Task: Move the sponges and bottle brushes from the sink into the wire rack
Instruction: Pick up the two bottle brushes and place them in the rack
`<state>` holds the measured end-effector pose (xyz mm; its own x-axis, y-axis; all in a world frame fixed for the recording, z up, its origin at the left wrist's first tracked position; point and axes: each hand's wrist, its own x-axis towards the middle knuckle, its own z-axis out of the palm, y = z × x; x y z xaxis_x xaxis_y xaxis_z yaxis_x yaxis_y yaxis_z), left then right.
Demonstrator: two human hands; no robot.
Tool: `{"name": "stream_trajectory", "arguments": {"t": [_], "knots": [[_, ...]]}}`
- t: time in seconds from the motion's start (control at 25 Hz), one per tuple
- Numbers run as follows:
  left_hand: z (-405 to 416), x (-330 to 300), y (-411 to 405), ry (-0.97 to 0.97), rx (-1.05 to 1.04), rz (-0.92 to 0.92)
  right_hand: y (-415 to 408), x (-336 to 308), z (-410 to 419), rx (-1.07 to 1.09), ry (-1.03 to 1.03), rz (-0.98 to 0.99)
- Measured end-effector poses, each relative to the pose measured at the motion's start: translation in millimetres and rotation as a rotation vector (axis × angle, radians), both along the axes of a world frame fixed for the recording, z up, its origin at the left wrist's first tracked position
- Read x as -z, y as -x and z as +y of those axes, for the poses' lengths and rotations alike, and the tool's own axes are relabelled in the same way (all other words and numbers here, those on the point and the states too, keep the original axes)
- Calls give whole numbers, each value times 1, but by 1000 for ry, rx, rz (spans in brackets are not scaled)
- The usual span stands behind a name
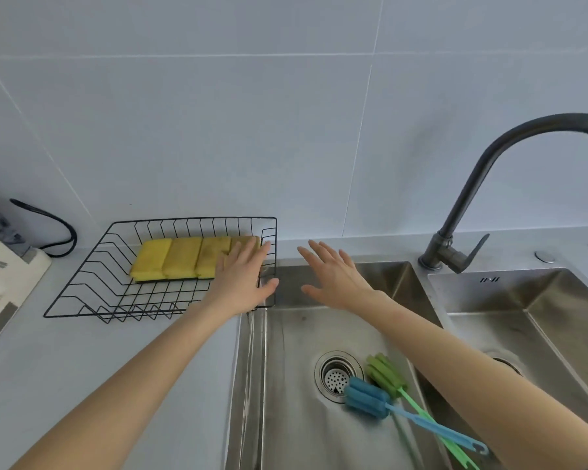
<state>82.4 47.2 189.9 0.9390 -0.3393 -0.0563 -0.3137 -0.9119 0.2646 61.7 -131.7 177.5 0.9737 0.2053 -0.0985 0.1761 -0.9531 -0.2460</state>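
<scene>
Several yellow sponges [180, 257] lie side by side in the black wire rack [92, 273] on the counter left of the sink. My left hand [243, 278] is flat and open over the rack's right end, partly covering the rightmost sponge. My right hand [333, 276] hovers open above the back of the left sink basin [286, 385], holding nothing. A blue bottle brush [367, 400] and a green bottle brush [386, 373] lie crossed on the basin floor beside the drain [336, 374], their handles running toward the lower right under my right forearm.
A dark curved faucet [472, 184] stands behind the divider between the left basin and the right basin [540, 300]. At the far left sits a white appliance [0, 276] with a black cable [55, 225]. A tiled wall rises behind the counter.
</scene>
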Motion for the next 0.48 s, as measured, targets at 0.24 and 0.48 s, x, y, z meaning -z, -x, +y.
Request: {"name": "stream_trajectory", "arguments": {"t": [0.24, 0.48], "knots": [[-56, 24, 37, -12, 185, 40, 44, 21, -51, 106, -32, 86], [-105, 61, 65, 31, 250, 169, 81, 47, -99, 144, -7, 241]]}}
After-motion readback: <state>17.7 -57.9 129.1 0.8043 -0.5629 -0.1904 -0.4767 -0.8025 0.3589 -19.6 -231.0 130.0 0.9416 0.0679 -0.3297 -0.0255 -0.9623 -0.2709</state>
